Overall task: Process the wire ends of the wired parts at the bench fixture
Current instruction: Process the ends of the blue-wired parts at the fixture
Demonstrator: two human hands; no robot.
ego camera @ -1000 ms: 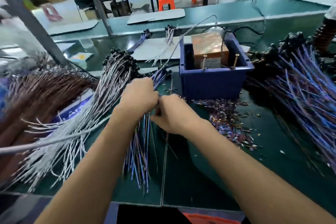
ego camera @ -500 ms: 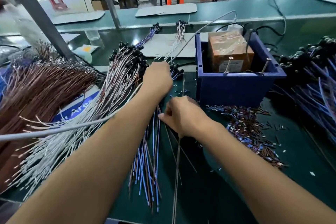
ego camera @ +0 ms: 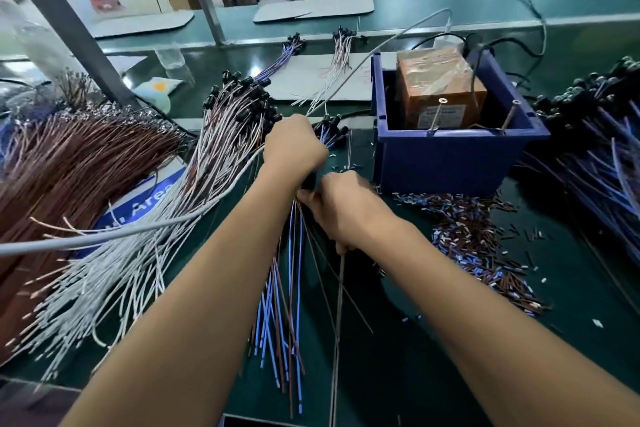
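L hand is clenching the blue/brown wire bundle just left of the blue bin, w/ black parts poking out past the knuckles. R hand, touching it on the nearer side, is pinching wires from the same bundle.

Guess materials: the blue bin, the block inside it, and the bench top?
Blue bin: looks like moulded plastic, matte, with thick uniform walls. Block: brown body under glossy clear film that wrinkles and glints; the body's own material is unclear. Bench top: dark green mat, probably rubber or vinyl, with a soft sheen.
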